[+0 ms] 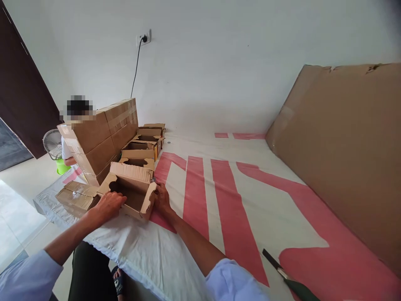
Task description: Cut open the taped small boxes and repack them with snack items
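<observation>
While both hands (108, 205) hold it, the box (133, 190) shows no legible print.

An open box (133, 190) lies on a sheet (219, 188) spread over the floor, the left hand (108, 205) at its near left edge, the right hand (161, 197) against its right side. Behind it runs a row of open boxes (142, 146). Left of that row stands a stack of closed cartons (103, 136), a person behind it. A flat cardboard panel (344, 142) leans at the far right. A knife (288, 276) lies on the sheet, near right.
</observation>
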